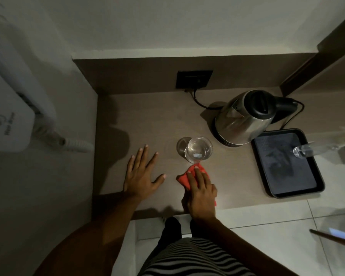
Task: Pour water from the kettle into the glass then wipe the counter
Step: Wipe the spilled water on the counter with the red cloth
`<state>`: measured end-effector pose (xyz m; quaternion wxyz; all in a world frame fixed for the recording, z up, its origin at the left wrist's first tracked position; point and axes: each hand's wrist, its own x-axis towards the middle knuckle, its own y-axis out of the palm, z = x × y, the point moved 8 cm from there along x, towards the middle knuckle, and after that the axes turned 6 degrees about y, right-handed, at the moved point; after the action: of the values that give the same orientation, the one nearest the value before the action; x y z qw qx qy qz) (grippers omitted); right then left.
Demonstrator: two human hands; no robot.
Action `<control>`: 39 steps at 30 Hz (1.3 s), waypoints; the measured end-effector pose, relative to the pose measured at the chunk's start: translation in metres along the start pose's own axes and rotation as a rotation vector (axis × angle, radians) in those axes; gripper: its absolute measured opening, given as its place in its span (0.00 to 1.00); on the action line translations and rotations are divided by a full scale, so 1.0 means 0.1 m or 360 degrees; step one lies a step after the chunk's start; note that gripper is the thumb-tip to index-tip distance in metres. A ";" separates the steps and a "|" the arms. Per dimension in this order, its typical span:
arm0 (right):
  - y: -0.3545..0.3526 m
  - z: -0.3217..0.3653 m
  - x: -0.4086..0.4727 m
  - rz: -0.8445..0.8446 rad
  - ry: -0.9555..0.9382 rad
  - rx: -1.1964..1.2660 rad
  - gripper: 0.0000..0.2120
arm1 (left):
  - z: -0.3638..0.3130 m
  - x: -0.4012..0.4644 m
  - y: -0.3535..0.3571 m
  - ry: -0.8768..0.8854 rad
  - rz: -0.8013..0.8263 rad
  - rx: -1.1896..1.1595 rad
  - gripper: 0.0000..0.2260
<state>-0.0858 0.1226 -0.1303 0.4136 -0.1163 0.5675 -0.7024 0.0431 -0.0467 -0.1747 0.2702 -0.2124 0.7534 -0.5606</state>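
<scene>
Left hand (142, 174): fingers spread flat on counter (147, 120) | right hand (202, 194): straight fingers pressing red cloth (184, 179) just before filled glass (198, 149) | kettle (245, 118) upright on base.

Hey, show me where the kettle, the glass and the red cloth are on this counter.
kettle (241, 121): head view, on its shiny steel side.
glass (198, 149): head view, on its middle, seen down through the open top.
red cloth (182, 179): head view, on its uncovered left corner.

Dim light around me. A white wall (187, 26) rises above a brown wood back panel (137, 76) holding a black socket (194, 79); pale floor tiles (267, 236) lie below me.
</scene>
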 end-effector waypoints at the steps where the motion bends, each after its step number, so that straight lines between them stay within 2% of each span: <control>1: 0.02 0.07 -0.01 0.0027 -0.0064 -0.0008 0.32 | 0.00 -0.01 0.00 0.0003 -0.0002 -0.0010 0.38; 7: -0.04 0.23 0.10 0.0143 -0.0305 0.0118 0.31 | 0.00 0.01 -0.02 0.0010 0.0012 0.0021 0.36; 10: -0.08 0.42 0.17 0.0108 -0.0428 0.0141 0.30 | 0.02 -0.01 -0.01 0.0021 0.0022 -0.0014 0.36; 16: 0.04 0.69 0.39 0.0112 -0.0557 -0.0055 0.28 | 0.03 -0.02 -0.03 0.0042 -0.0021 -0.0060 0.36; 21: 0.08 0.55 0.31 0.0168 -0.0786 -0.0145 0.25 | 0.03 -0.02 -0.03 0.0043 -0.0014 -0.0083 0.36; 26: 0.01 0.24 0.15 0.0263 -0.1003 -0.0234 0.31 | 0.03 -0.02 -0.05 0.0040 0.0006 -0.0093 0.37; 31: -0.16 -0.19 0.07 0.0382 -0.1116 -0.0301 0.32 | 0.03 -0.03 -0.06 0.0049 -0.0021 -0.0105 0.36; 36: -0.48 -0.62 0.20 0.0422 -0.1047 -0.0314 0.31 | 0.02 -0.04 -0.07 0.0050 -0.0046 -0.0135 0.36; 39: -0.68 -0.80 0.42 0.0360 -0.0853 -0.0213 0.29 | 0.01 -0.05 -0.09 0.0047 -0.0067 -0.0149 0.36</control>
<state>-0.1940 0.1499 -0.1087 0.6157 -0.2606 0.4924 -0.5572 0.0475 -0.0471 -0.1657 0.2370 -0.2323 0.7781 -0.5332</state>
